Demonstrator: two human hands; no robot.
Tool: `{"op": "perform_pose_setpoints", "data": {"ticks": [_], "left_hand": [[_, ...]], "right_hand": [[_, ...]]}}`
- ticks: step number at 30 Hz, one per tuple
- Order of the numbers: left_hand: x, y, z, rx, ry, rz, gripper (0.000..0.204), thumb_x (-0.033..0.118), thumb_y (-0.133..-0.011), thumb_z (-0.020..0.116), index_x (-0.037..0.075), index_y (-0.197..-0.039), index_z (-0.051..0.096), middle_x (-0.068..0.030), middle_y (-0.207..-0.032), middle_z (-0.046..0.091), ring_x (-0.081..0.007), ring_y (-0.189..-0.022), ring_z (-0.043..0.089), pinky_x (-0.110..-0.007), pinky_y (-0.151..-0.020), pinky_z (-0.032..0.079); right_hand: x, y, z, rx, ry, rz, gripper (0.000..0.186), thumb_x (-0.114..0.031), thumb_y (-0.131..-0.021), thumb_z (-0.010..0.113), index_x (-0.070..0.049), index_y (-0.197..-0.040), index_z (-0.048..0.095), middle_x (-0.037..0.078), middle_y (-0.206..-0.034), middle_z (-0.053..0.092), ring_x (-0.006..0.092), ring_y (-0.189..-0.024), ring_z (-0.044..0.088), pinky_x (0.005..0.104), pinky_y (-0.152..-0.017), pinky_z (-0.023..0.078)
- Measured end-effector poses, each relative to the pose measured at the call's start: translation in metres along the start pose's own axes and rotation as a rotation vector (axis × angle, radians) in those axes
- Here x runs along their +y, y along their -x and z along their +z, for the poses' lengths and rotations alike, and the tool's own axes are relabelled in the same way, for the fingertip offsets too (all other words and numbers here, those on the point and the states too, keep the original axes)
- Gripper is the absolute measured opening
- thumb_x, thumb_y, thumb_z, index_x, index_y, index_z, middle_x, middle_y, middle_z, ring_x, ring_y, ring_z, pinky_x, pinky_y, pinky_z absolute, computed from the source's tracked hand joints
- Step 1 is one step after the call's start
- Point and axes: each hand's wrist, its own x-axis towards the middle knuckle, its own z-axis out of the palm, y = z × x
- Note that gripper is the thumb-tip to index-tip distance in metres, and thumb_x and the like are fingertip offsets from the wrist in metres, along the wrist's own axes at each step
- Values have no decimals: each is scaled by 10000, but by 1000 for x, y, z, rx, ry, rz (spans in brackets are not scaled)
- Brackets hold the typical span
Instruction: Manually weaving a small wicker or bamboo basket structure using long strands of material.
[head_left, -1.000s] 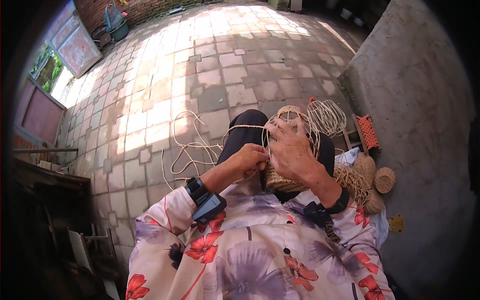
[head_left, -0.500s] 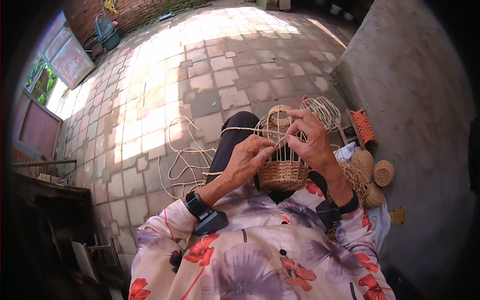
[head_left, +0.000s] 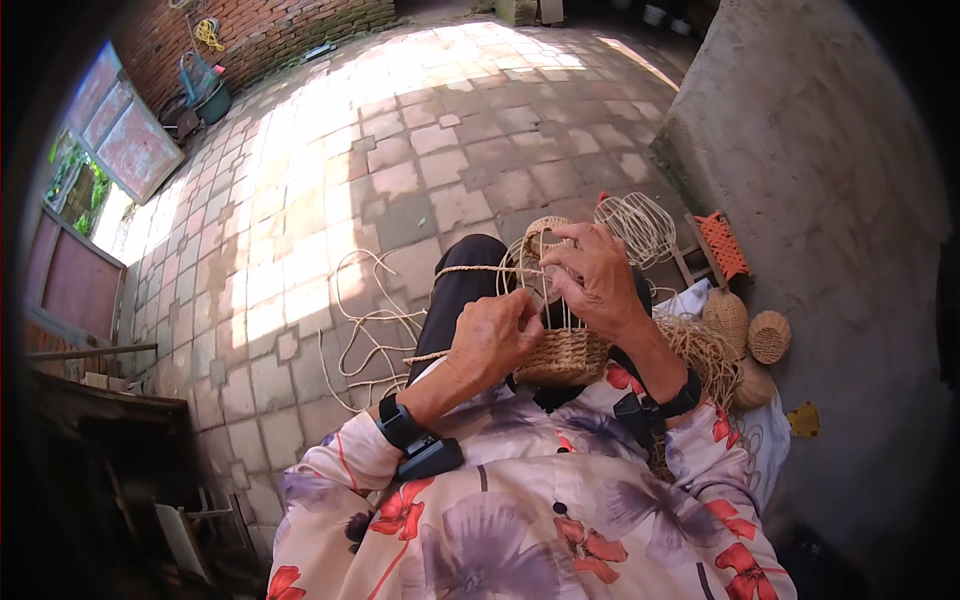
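A half-woven straw basket (head_left: 562, 358) rests on my lap, its lower band woven and bare upright stakes rising to a woven ring (head_left: 548, 232) at the top. My left hand (head_left: 494, 332) is closed at the left side of the stakes, fingertips pinched on the twisted straw cord, though the exact grip is partly hidden. Across the stakes, my right hand (head_left: 602, 278) pinches the cord with thumb and forefinger, its other fingers bent. The twisted straw cord (head_left: 472, 268) runs over my dark-trousered knee, and its loose loops (head_left: 362, 318) lie on the paving to the left.
At the right, several small woven pieces (head_left: 769, 337) and a heap of loose straw strands (head_left: 695, 350) sit on white cloth. A wire-like pale frame (head_left: 638, 228) and a stool with orange webbing (head_left: 722, 247) stand beside the grey wall (head_left: 820, 180).
My left hand has curled its fingers tighter and turned its back upward. My right hand has shifted slightly left and down against the stakes.
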Motion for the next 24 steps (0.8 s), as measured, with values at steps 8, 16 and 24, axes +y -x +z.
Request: {"op": "perform_pose_setpoints", "data": {"ticks": [8, 16, 24], "left_hand": [[-6, -2, 9, 51, 211, 32, 176, 144, -803, 605, -17, -860, 649, -165, -736, 658, -291, -654, 660, -393, -649, 510], [-25, -34, -1, -174, 789, -328, 275, 156, -887, 591, 76, -1132, 496, -38, -808, 636, -53, -528, 496, -194, -454, 399], [-37, -47, 8, -226, 1032, -389, 187, 103, -907, 539, 121, -1067, 445, -3, -708, 525, -37, -461, 359, -194, -398, 301]], "right_hand": [[0, 24, -3, -90, 123, -34, 139, -158, -711, 650, -91, -828, 682, 111, -1223, 557, 281, -1192, 465, 470, -977, 326], [-8, 26, 4, -82, 246, -90, 102, -107, -727, 650, -62, -818, 667, 125, -1191, 553, 287, -1194, 459, 529, -981, 314], [-15, 32, -33, -56, -2, 32, 125, -56, -685, 691, -70, -774, 605, 57, -910, 528, 266, -937, 511, 417, -803, 381]]}}
